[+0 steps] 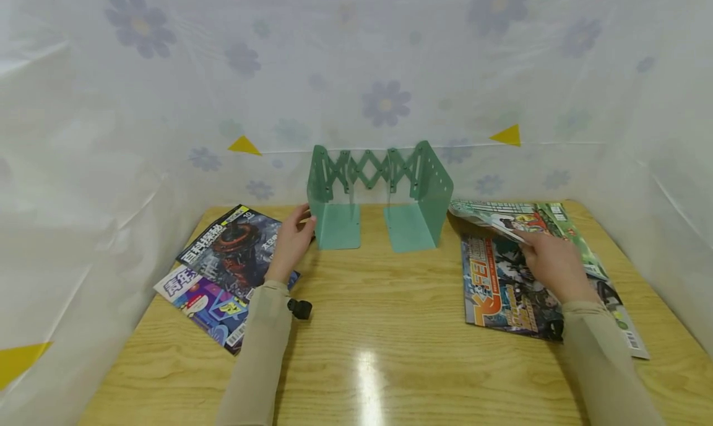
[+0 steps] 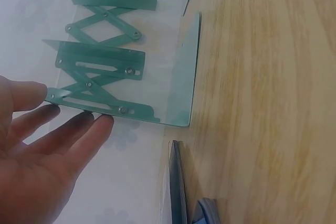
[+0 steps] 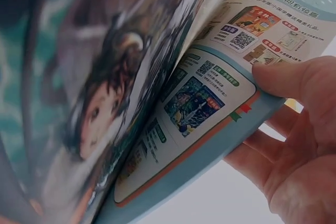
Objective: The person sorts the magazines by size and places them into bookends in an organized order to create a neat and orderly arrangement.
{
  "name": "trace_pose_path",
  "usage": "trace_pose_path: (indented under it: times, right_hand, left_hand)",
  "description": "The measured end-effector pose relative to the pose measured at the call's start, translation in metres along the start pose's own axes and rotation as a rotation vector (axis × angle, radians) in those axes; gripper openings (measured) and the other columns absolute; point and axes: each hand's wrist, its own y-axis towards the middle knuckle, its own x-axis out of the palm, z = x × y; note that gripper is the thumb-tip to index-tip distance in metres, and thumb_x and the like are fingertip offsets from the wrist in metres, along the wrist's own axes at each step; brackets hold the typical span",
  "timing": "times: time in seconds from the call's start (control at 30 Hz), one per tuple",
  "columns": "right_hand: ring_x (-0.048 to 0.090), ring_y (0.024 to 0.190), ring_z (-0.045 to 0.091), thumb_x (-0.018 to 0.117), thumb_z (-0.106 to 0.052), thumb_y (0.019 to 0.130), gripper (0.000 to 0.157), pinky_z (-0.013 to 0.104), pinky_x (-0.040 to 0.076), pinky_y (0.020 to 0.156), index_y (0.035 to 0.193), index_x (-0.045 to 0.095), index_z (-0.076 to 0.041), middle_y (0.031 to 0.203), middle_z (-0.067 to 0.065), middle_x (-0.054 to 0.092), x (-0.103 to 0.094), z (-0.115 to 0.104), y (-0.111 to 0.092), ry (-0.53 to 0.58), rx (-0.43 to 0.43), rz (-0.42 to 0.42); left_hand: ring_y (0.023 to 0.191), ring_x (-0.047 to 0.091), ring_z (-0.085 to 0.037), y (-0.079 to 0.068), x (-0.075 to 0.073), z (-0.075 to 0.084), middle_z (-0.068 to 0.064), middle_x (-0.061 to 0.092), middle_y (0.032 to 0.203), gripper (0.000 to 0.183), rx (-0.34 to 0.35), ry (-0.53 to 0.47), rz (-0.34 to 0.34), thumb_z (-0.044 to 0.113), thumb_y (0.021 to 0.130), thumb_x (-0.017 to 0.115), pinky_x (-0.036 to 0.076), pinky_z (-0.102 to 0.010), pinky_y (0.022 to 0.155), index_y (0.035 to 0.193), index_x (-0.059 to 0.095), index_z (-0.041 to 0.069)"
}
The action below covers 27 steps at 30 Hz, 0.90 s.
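A green expandable bookend (image 1: 367,169) with a scissor lattice stands at the table's back. My left hand (image 1: 292,240) is at its left end panel. In the left wrist view, the fingertips (image 2: 105,121) of fairly straight fingers touch the panel's outer edge, with the thumb near its corner. My right hand (image 1: 554,266) pinches the edge of a magazine (image 1: 490,214), lifted and bent above the right pile. In the right wrist view, the thumb lies on a printed page (image 3: 210,98) and the fingers are behind it. Beneath lies a dark-covered magazine (image 1: 504,290) with orange lettering.
Two overlapping magazines lie at the left: a dark one (image 1: 234,243) and a purple one (image 1: 208,305). More magazines (image 1: 632,333) stick out under my right forearm. A floral white sheet (image 1: 384,60) hangs behind the wooden table (image 1: 401,327).
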Motion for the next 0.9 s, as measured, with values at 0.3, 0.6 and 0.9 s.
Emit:
trace_pose_path:
  times: [0.3, 0.6, 0.9]
  right_hand:
    - [0.022, 0.040, 0.015, 0.054, -0.005, 0.099, 0.034, 0.030, 0.018, 0.039, 0.132, 0.061, -0.002, 0.048, 0.001, 0.036, -0.004, -0.003, -0.003, 0.009, 0.016, 0.081]
    - [0.026, 0.038, 0.017, 0.050, -0.004, 0.099, 0.042, 0.031, 0.021, 0.037, 0.141, 0.053, -0.004, 0.047, 0.001, 0.039, -0.014, -0.009, -0.007, 0.054, 0.076, 0.146]
    - [0.027, 0.037, 0.019, 0.055, -0.004, 0.099, 0.040, 0.034, 0.021, 0.040, 0.139, 0.056, -0.003, 0.077, 0.031, 0.064, -0.025, -0.017, -0.003, 0.107, 0.085, 0.324]
  left_hand:
    - [0.116, 0.058, -0.027, 0.001, 0.000, 0.000, -0.013, 0.052, 0.139, 0.046, -0.005, 0.016, -0.001, 0.035, 0.104, 0.049, 0.053, -0.043, 0.090, 0.148, 0.046, 0.019]
    - [0.117, 0.057, -0.030, 0.000, 0.002, 0.000, -0.014, 0.052, 0.139, 0.045, -0.008, 0.026, -0.007, 0.030, 0.105, 0.049, 0.052, -0.045, 0.091, 0.148, 0.046, 0.017]
    - [0.117, 0.057, -0.029, -0.001, 0.001, 0.001, -0.013, 0.052, 0.139, 0.045, -0.001, 0.036, 0.003, 0.032, 0.105, 0.048, 0.052, -0.045, 0.091, 0.148, 0.046, 0.018]
